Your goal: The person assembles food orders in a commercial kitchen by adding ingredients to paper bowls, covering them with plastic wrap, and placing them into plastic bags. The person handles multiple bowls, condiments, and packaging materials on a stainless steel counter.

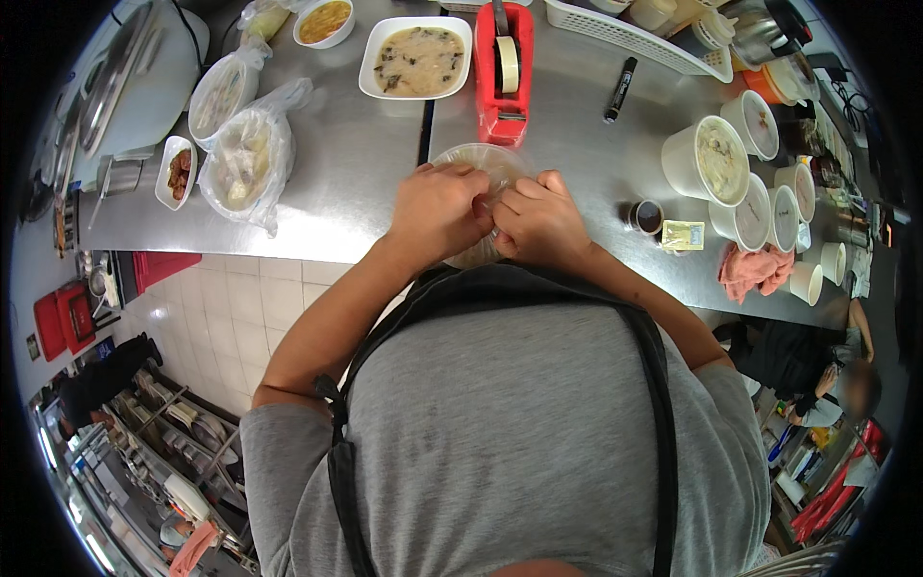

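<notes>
A round container wrapped in a clear plastic bag [497, 160] stands at the table's front edge, close against the apron. My left hand [440, 209] lies over its left side, fingers curled on the plastic. From the right, my right hand [544, 220] pinches the bag near the middle, its fingers bent. The two hands almost meet over the top and hide most of the container. Just behind it stands a red tape dispenser [502, 108] with a roll of tape. To the dispenser's left is a white square bowl of soup [417, 61] with dark leafy bits.
Bagged food bowls [245, 166] and a small dish of browned meat [180, 173] sit left. On the right are a black marker [620, 90], a sauce cup [645, 216], several lidded tubs [710, 159], a pink cloth [753, 270] and a white basket [642, 43]. Other people stand behind.
</notes>
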### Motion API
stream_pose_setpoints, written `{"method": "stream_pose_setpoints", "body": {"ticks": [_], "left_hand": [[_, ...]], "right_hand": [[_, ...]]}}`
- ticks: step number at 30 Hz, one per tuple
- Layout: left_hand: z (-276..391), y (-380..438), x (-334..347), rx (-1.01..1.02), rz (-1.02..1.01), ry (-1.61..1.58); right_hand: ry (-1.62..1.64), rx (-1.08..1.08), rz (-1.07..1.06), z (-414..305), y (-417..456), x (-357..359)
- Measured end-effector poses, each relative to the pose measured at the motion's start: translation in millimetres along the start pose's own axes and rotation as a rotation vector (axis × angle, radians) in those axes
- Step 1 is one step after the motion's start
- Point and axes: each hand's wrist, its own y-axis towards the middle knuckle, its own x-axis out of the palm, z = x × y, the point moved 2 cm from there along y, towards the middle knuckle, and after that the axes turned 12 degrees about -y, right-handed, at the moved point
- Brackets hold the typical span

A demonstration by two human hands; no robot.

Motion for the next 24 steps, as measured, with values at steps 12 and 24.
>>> {"method": "stream_pose_setpoints", "body": {"ticks": [12, 24], "left_hand": [[4, -33, 22, 0.063, 0.313, 0.033], [14, -35, 19, -0.119, 0.405, 0.034]], "right_hand": [[-0.016, 0.004, -0.039, 12, 9, -12], [0.042, -0.079, -0.114, 22, 11, -12]]}}
